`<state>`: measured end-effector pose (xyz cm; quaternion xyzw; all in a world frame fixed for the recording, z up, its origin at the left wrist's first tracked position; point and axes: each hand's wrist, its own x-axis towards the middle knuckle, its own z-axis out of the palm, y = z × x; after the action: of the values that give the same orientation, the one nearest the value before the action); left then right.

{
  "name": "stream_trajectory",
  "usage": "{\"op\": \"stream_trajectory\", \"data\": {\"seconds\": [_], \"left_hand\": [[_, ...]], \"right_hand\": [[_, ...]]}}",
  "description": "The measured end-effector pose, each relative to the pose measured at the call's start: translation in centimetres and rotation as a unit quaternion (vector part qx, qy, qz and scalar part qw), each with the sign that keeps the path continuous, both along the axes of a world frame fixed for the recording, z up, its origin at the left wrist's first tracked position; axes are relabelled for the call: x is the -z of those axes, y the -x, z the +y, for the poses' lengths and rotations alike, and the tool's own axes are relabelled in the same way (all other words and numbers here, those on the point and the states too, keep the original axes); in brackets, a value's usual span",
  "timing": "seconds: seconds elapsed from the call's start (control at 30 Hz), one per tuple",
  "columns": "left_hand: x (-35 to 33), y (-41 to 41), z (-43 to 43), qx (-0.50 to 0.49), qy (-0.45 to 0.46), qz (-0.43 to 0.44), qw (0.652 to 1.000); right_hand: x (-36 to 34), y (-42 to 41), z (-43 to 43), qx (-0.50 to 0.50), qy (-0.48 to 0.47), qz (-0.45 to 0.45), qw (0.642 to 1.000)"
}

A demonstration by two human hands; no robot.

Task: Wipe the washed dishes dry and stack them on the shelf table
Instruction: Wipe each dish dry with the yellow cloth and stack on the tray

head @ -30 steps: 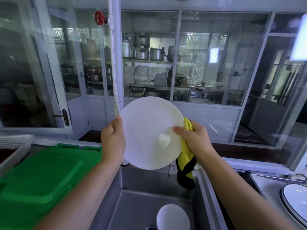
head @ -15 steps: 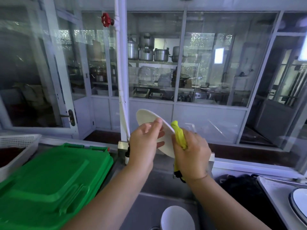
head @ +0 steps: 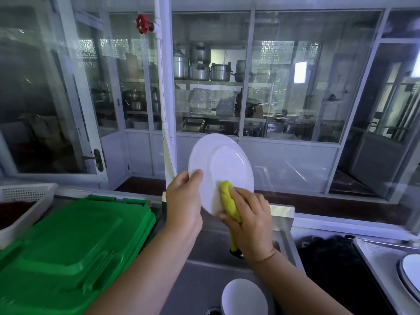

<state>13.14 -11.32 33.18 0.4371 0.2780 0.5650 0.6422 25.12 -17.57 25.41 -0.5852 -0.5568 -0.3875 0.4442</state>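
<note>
Two hands work one white plate [head: 223, 163], held upright above a steel sink [head: 197, 283]: the left hand [head: 184, 197] pinches its rim while the right hand [head: 251, 218] clutches a yellow cloth [head: 229, 198] against the lower face. A wet rim could slip from that light pinch (the likeliest mishap) onto the white bowl [head: 244, 296] below. A green plastic lid [head: 68, 246] lies left, with metal pots [head: 200, 71] shelved beyond glass partitions.

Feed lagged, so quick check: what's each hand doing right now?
Left hand: closed, gripping the plate by its rim.
Right hand: closed, holding the cloth against the plate.
</note>
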Motion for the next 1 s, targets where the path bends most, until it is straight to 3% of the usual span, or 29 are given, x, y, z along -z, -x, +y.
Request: {"op": "stream_trajectory", "data": {"seconds": [0.17,0.33,0.53,0.63,0.8,1.0], "left_hand": [[-0.1,0.3,-0.2,-0.009,-0.022,-0.006,1.0],[-0.4,0.1,0.4,-0.022,-0.022,-0.013,0.999],[-0.9,1.2,2.1,-0.032,-0.018,0.003,0.999],[-0.5,1.8,2.7,-0.033,-0.035,0.005,0.999],[-0.7,1.2,2.6,-0.039,-0.049,-0.001,0.998],[-1.3,0.7,2.5,-0.029,-0.029,-0.015,0.999]], "right_hand": [[-2.1,-1.9,0.5,0.047,0.031,0.133,0.989],[-5.6,0.3,1.5,0.079,0.074,0.002,0.994],[-2.5,1.2,0.5,-0.01,0.086,-0.151,0.985],[-0.9,-1.3,-0.3,-0.024,0.108,-0.145,0.983],[-4.5,-2.8,1.0,0.061,0.097,-0.052,0.992],[-5.1,1.0,2.0,0.001,0.05,-0.12,0.992]]}}
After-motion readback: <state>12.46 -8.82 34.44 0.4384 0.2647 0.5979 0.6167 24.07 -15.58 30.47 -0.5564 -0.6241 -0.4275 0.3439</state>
